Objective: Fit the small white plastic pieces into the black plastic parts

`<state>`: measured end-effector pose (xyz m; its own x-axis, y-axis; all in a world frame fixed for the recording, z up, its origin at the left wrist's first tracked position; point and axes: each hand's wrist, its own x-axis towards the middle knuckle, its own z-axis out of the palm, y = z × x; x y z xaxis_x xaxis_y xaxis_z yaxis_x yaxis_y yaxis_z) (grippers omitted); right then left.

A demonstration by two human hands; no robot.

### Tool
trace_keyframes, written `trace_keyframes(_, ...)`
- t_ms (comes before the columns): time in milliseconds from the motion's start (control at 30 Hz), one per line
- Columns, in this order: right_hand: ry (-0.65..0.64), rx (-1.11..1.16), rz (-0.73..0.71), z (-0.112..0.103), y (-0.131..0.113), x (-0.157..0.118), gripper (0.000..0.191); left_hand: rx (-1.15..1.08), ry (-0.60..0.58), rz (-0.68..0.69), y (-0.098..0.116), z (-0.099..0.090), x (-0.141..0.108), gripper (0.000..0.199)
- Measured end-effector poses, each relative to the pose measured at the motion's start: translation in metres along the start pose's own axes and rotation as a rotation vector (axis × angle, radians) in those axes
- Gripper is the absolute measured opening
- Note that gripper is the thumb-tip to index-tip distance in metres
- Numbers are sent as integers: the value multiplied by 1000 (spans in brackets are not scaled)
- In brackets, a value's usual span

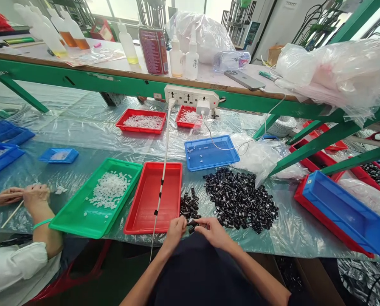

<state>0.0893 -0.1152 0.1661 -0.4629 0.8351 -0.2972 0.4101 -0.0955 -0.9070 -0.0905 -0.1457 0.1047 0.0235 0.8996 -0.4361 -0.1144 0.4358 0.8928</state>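
My left hand and my right hand meet at the table's near edge, fingers pinched together. Between them is a small black plastic part, gripped from both sides; its exact shape is partly covered by my fingers. Just beyond my hands lies a small heap of black parts. To the right spreads a larger pile of similar glossy black pieces. Left of my left hand sits a red tray with a white cable hanging across it.
A co-worker's hands work at the left beside a green tray of white pieces. Beyond are a blue tray and red trays of white bits. A green-framed shelf carries bottles and a power strip. Stacked trays stand right.
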Motion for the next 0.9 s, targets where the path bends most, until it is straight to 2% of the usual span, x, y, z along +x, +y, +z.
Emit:
trace_keyframes(133, -65, -108, 18, -13, -4, -1, 31, -155, -101, -106, 8, -9, 1, 39)
trace_keyframes(333, -200, -236, -25, -23, -2, 4, 28, -138, -287, -159, 10, -6, -8, 33)
trace_keyframes(467, -276, -191, -7, -24, -3, 7, 26, -101, -349, -185, 11, -2, -13, 36)
trace_keyframes(800, -417, -86, 5, -22, 7, 9, 20, -41, -421, -150, 12, 3, -21, 35)
trace_keyframes(900, -403, -102, -1, -20, 7, 6, 18, 37, -392, -94, 9, 4, -20, 36)
